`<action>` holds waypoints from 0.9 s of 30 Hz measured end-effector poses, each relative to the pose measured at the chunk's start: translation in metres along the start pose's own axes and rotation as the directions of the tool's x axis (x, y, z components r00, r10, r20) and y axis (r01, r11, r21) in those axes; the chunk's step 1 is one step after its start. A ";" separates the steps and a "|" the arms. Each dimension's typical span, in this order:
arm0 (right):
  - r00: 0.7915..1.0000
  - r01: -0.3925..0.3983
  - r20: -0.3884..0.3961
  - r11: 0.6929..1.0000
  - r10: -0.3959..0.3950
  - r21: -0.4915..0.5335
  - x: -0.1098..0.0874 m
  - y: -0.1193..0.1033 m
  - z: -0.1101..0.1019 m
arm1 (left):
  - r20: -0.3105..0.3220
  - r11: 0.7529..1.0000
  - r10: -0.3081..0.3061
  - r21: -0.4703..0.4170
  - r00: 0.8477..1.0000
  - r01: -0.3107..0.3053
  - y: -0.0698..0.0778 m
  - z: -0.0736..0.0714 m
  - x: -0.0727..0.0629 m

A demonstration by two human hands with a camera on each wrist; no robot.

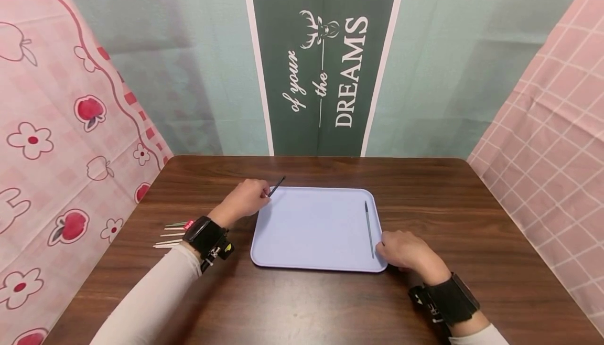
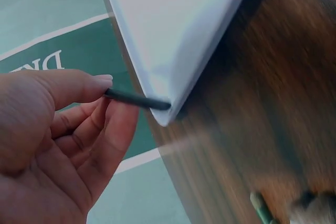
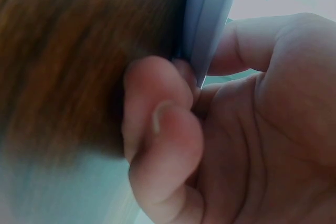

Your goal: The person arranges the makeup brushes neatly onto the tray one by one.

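Note:
A pale lavender tray (image 1: pixel 313 229) lies on the wooden table. Over its far left corner, my left hand (image 1: pixel 247 196) pinches a thin dark rod (image 2: pixel 137 99) between thumb and fingers; part of it is hidden in the grip. In the left wrist view the rod overlaps the tray's corner. My right hand (image 1: pixel 404 249) grips the tray's right edge near the front corner, thumb above and fingers curled beneath, as the right wrist view shows. A slim paintbrush (image 1: pixel 369 229) with a dark tip and grey handle lies on the tray along its right side.
Several thin pale sticks (image 1: pixel 168 243) and a green one lie on the table (image 1: pixel 302 303) at left, partly behind my left wrist, by a red tag (image 1: pixel 189 225). Fabric curtains (image 1: pixel 207 72) stand at the back and both sides.

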State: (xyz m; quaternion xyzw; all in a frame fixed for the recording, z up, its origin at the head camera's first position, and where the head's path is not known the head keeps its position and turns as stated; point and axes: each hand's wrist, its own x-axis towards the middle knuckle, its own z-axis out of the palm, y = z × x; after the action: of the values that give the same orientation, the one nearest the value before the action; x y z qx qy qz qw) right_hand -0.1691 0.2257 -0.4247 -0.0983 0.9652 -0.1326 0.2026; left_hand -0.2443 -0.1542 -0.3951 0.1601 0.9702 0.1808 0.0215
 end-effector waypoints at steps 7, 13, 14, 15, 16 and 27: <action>1.000 0.002 -0.004 1.000 -0.002 0.006 0.000 0.001 0.001 | 0.036 1.000 -0.017 -0.007 0.999 0.017 0.014 0.010 0.005; 1.000 -0.002 0.002 1.000 0.002 0.011 -0.001 0.001 0.001 | 0.077 0.996 -0.074 -0.044 0.994 0.077 0.030 0.017 0.010; 1.000 -0.002 0.003 1.000 0.002 0.011 -0.001 0.001 0.001 | 0.086 0.994 -0.087 -0.054 0.993 0.091 0.033 0.018 0.011; 1.000 -0.001 0.002 1.000 0.001 0.011 -0.001 0.001 0.000 | 0.099 0.991 -0.106 -0.068 0.989 0.113 0.035 0.019 0.012; 1.000 0.001 0.001 1.000 -0.001 0.012 -0.001 0.001 0.000 | 0.110 0.988 -0.122 -0.083 0.986 0.132 0.038 0.020 0.013; 1.000 0.001 0.009 1.000 -0.001 0.008 -0.001 0.000 -0.001 | 0.093 0.991 -0.124 -0.045 0.988 0.129 0.063 0.031 0.020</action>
State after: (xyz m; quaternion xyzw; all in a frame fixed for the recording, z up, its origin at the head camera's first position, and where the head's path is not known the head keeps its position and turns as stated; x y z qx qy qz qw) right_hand -0.1688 0.2264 -0.4238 -0.0988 0.9636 -0.1363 0.2075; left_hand -0.2413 -0.0814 -0.4012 0.1056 0.9715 0.1963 0.0807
